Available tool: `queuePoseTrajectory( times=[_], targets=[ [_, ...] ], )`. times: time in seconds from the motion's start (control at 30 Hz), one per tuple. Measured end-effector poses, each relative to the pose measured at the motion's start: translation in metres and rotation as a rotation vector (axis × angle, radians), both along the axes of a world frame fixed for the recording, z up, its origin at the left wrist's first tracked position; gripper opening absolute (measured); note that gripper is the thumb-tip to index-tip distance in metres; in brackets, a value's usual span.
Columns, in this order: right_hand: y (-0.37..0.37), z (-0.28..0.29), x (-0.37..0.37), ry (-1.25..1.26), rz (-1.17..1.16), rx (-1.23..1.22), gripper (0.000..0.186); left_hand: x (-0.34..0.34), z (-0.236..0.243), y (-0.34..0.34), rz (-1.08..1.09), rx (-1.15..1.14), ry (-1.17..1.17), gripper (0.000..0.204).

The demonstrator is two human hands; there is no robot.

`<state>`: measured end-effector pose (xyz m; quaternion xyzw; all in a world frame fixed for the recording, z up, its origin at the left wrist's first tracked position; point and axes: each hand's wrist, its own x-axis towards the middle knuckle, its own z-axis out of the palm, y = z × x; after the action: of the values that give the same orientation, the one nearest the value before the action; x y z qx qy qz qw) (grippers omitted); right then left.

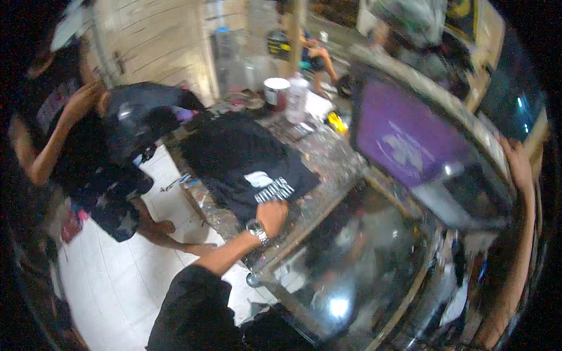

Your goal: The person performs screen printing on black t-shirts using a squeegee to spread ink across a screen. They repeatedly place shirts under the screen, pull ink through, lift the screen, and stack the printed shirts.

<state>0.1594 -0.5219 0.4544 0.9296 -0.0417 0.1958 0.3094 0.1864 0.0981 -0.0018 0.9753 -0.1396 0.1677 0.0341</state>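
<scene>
A black T-shirt (234,152) with a white print near its front lies on the paint-stained worktable. My left hand (273,217), a metal watch on its wrist, is closed at the shirt's near edge, just below the print. On the right a screen-printing frame (410,134) with a purple mesh stands tilted up. My right hand (516,159) grips the frame's outer right edge. Below the raised frame is a dark, glossy glass-like panel (351,263) with a bright light reflected in it.
A white tub (277,93) with dark red stains and a pale plastic bottle (297,99) stand at the table's back, with a yellow object (337,123) nearby. At the left a person (64,111) in dark clothes sits close to the table. White tiles (117,281) cover the floor.
</scene>
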Motion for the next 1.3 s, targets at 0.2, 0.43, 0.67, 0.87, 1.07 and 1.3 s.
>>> queuePoseTrajectory(
  times=[0.2,0.43,0.67,0.87,1.07,1.3],
  targets=[
    [0.157,-0.021,-0.028,-0.046,0.132,0.614,0.059,-0.142,0.036,-0.090,-0.746,-0.122,0.439,0.065],
    [0.121,-0.006,-0.005,-0.027,0.213,0.565,0.080,-0.180,0.023,-0.203,-0.808,0.019,0.404,0.074],
    [0.148,-0.009,-0.018,-0.049,0.315,0.693,0.077,-0.335,0.037,-0.322,-1.550,-0.751,0.272,0.059],
    [0.139,-0.003,-0.026,0.054,0.304,0.692,0.069,-0.291,-0.001,-0.215,-1.074,-0.639,0.427,0.038],
    [0.139,-0.006,-0.010,0.069,0.395,0.685,0.058,-0.212,0.031,-0.114,-0.437,0.022,0.390,0.070],
    [0.158,0.021,0.001,0.296,0.111,0.927,0.054,-0.199,0.002,-0.112,-0.490,0.086,0.349,0.080]
  ],
)
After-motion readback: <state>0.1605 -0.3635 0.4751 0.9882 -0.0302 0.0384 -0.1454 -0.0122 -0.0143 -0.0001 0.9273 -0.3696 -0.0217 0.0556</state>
